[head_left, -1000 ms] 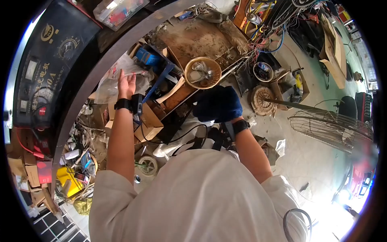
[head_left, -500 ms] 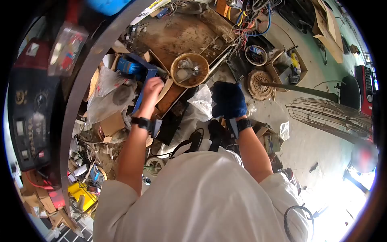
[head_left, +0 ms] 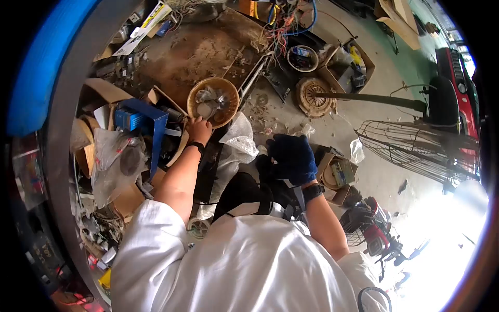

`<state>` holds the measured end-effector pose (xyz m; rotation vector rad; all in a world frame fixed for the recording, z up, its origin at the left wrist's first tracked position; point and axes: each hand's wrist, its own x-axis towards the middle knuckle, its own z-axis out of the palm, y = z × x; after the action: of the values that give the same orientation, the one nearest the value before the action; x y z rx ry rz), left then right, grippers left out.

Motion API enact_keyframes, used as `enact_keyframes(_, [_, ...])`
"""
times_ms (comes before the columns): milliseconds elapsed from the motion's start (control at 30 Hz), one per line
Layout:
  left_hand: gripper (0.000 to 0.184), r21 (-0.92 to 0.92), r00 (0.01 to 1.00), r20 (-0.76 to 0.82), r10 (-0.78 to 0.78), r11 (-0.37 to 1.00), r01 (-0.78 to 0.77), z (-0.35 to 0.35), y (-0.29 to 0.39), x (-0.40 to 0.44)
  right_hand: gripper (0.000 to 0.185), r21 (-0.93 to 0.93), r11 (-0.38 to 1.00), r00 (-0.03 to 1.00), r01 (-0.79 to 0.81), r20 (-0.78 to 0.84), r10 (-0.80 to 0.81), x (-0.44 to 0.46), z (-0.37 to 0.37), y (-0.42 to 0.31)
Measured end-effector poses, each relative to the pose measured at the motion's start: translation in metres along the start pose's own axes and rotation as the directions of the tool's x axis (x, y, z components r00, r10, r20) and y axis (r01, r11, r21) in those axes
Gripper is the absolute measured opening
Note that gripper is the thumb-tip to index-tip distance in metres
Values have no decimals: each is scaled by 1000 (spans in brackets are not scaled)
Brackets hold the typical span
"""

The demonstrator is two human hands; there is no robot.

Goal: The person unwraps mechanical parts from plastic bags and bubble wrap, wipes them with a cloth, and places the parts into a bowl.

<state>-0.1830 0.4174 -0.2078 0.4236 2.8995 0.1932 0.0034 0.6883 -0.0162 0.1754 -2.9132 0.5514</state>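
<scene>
My bare left hand point(head_left: 199, 130) is at the near rim of a round tan basket point(head_left: 232, 114), its fingers bent over the edge. Inside the basket lie clear plastic bags point(head_left: 210, 99) with small parts that I cannot make out. My right hand point(head_left: 292, 158) wears a dark blue glove and hangs in front of my body, away from the basket. Its fingers curl inward, and whatever they hold, if anything, is hidden. Crumpled clear plastic wrap point(head_left: 239, 140) lies between my two hands.
Left of the basket stands a blue open box point(head_left: 158, 130) beside a plastic bag point(head_left: 117, 171). A round clutch-like disc point(head_left: 314, 98), a bucket point(head_left: 302, 58) and a cardboard box point(head_left: 361, 70) sit ahead to the right. A wire fan cage point(head_left: 405, 148) stands at right.
My left hand has moved from beside the blue box to the basket's near rim. My view has shifted, and the gloved right hand stays in front of my body.
</scene>
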Motion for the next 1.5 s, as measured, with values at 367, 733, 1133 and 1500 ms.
enact_keyframes(367, [40, -183, 921, -387, -47, 983, -27, -66, 15, 21, 25, -120, 992, 999, -29, 17, 31, 8, 16, 6])
enact_keyframes(733, [33, -982, 976, 132, -174, 110, 152, -173, 30, -31, 46, 720, 682, 966, -128, -66, 251, 38, 40, -37])
enact_keyframes(1133, [43, -963, 959, 61, 278, 269, -16, -262, 78, -119, 51, 187, 981, 980, 48, -199, -10, 110, -11, -99])
enact_keyframes(1500, [23, -513, 964, -48, 262, 821, -249, -256, 47, -143, 31, 442, 896, 998, 51, 10, -62, 110, -44, -162])
